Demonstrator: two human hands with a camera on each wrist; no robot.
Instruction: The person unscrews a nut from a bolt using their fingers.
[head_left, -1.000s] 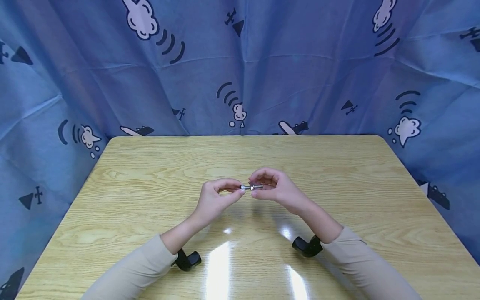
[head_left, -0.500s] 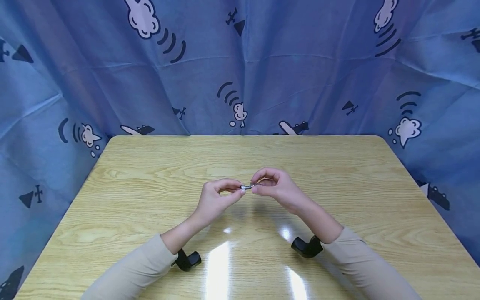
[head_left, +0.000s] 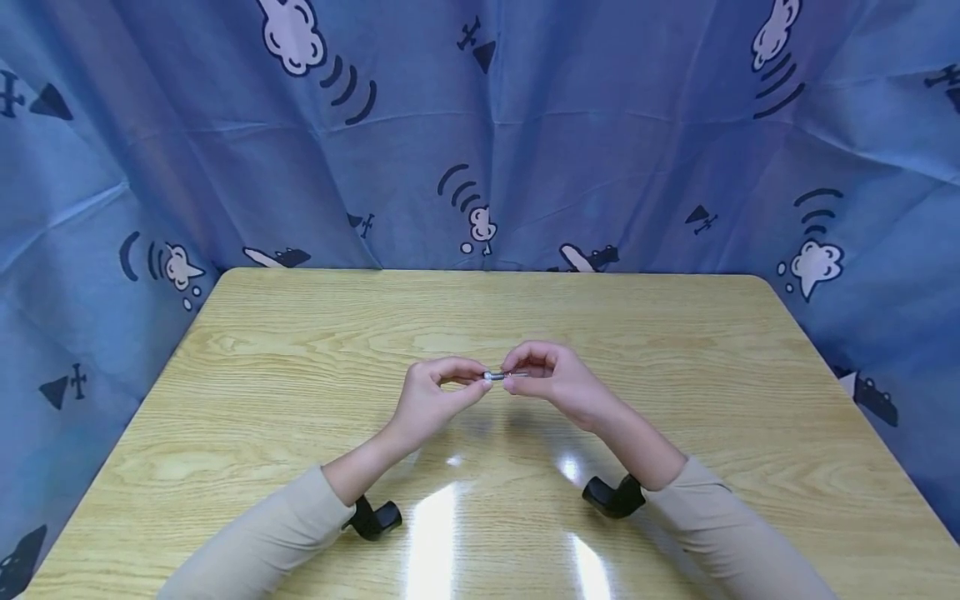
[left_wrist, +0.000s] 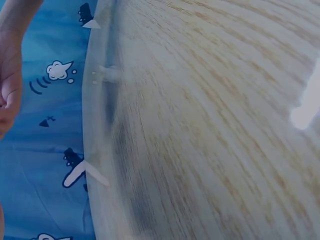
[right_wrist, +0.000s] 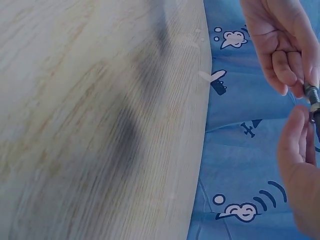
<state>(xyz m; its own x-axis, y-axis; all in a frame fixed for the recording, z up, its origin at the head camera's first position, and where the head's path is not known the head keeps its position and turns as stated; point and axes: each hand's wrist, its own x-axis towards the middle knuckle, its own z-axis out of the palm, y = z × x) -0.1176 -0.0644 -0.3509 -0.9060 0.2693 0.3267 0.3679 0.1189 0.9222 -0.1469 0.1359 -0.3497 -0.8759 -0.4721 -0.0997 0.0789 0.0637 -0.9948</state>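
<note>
A small metal bolt (head_left: 495, 377) lies level in the air between my two hands. My left hand (head_left: 427, 396) pinches its head end between thumb and forefinger. From the other side, my right hand (head_left: 558, 383) has thumb and fingertips around the nut (right_wrist: 315, 111) on the threaded shank. In the right wrist view the bolt (right_wrist: 312, 93) sits at the right edge, partly cut off, between the left hand (right_wrist: 285, 45) above and the right hand (right_wrist: 297, 165) below. Only part of the right hand (left_wrist: 10, 80) appears in the left wrist view; the bolt is outside it.
Both hands are above a wood-grain table (head_left: 300, 333) with bright light reflections near its front. A blue patterned curtain (head_left: 480, 125) hangs behind it and at both sides. Black wrist-worn devices (head_left: 375, 518) project from under the sleeves.
My right thumb and fingers closed in over the nut, then shifted slightly, with a little more of the shank's far end showing again. The left hand stays nearly still on the bolt head.
</note>
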